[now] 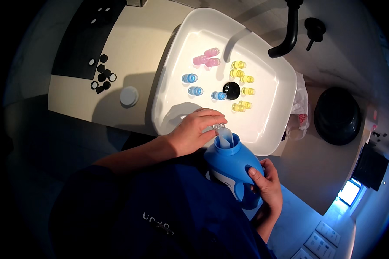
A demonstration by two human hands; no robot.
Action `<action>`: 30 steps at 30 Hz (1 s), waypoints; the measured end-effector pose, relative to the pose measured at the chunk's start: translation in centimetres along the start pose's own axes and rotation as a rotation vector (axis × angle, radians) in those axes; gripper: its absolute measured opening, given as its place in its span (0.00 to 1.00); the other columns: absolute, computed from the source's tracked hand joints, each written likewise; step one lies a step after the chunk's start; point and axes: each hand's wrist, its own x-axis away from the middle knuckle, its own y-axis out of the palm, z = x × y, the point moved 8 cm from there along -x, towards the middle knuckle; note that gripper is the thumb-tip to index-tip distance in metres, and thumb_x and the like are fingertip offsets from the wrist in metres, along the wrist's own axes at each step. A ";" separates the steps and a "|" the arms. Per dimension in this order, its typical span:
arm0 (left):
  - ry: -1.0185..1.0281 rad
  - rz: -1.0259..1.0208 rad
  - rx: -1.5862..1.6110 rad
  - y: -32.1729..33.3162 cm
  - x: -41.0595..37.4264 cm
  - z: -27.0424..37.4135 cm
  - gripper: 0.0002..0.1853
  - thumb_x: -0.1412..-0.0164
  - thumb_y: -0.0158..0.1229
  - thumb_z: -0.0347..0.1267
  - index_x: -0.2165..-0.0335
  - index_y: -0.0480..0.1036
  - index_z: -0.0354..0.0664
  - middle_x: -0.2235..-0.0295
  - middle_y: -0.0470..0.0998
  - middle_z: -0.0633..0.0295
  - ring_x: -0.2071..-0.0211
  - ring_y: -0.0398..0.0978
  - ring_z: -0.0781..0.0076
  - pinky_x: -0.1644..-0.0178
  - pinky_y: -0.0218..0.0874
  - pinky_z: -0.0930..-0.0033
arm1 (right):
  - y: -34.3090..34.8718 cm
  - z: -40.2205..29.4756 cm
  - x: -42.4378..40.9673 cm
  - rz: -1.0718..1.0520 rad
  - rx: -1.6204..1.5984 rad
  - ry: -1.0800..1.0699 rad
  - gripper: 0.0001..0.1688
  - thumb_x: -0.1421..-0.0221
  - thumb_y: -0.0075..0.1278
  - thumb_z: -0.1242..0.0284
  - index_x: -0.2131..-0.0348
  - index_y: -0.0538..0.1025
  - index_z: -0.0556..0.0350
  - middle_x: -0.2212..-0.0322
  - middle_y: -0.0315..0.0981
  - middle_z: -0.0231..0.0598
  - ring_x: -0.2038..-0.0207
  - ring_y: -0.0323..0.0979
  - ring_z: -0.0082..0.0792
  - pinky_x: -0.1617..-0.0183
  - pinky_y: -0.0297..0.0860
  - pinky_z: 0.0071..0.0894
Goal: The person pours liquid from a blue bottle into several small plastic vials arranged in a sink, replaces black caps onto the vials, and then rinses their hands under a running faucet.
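Note:
My left hand (197,129) pinches a small clear glass bottle (218,126), its mouth against the translucent spout (226,138) of a blue plastic jug (233,162). The jug leans towards the bottle, and my right hand (269,186) is wrapped around its handle. Whether liquid is flowing is too small to tell. Beyond my hands, a white washbasin (210,19) holds three small bottles of pink liquid (207,58), three of blue (190,78) and several of yellow (239,64). One blue bottle touches the round black drain cover (232,90).
A black tap (287,39) juts over the basin, beside a wall-mounted lever (314,30). Left on the counter lie a white cap (129,96), several black caps (106,73) and a dark mat (84,42). A black bowl (337,116) and a white plastic bag (300,97) stand right.

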 end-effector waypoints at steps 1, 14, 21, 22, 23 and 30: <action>-0.002 -0.002 0.002 0.0 0.0 0.0 0.18 0.51 0.55 0.20 0.58 0.73 0.38 0.56 0.73 0.53 0.54 0.71 0.58 0.51 0.64 0.65 | 0.0 0.0 0.0 -0.001 0.001 0.000 0.27 0.55 0.64 0.60 0.70 0.64 0.56 0.83 0.67 0.34 0.85 0.62 0.18 0.84 0.56 0.15; -0.006 0.007 -0.007 -0.2 0.0 -0.1 0.18 0.51 0.56 0.20 0.58 0.74 0.39 0.55 0.73 0.54 0.54 0.71 0.57 0.51 0.64 0.65 | -0.1 -0.4 -0.4 -0.009 0.026 0.004 0.26 0.55 0.64 0.62 0.70 0.64 0.58 0.84 0.67 0.34 0.85 0.62 0.18 0.83 0.56 0.15; 0.001 0.008 -0.005 -0.1 -0.1 -0.1 0.18 0.51 0.56 0.20 0.58 0.74 0.39 0.55 0.73 0.54 0.54 0.71 0.57 0.51 0.64 0.64 | -0.1 -0.6 -0.6 -0.021 0.021 0.009 0.26 0.54 0.64 0.62 0.70 0.65 0.59 0.83 0.67 0.34 0.84 0.63 0.18 0.83 0.57 0.15; 0.004 0.008 -0.006 -0.1 -0.1 -0.1 0.18 0.51 0.56 0.20 0.58 0.74 0.39 0.55 0.73 0.54 0.54 0.71 0.57 0.51 0.64 0.64 | -0.1 -0.6 -0.6 -0.023 0.018 0.008 0.26 0.54 0.64 0.62 0.70 0.65 0.59 0.83 0.67 0.34 0.84 0.63 0.18 0.83 0.57 0.15; 0.003 0.008 -0.001 -0.1 -0.2 -0.2 0.18 0.51 0.56 0.20 0.58 0.74 0.38 0.55 0.73 0.54 0.54 0.71 0.57 0.51 0.64 0.64 | -0.1 -0.6 -0.6 -0.025 0.013 0.008 0.26 0.54 0.64 0.62 0.70 0.65 0.59 0.83 0.67 0.34 0.84 0.63 0.18 0.83 0.57 0.15; -0.006 -0.009 0.018 0.0 -0.2 -0.2 0.18 0.51 0.56 0.20 0.58 0.73 0.38 0.55 0.73 0.54 0.54 0.71 0.56 0.51 0.64 0.64 | -0.2 -0.4 -0.7 -0.022 0.009 0.013 0.27 0.55 0.64 0.61 0.69 0.65 0.59 0.83 0.67 0.34 0.84 0.63 0.18 0.83 0.57 0.15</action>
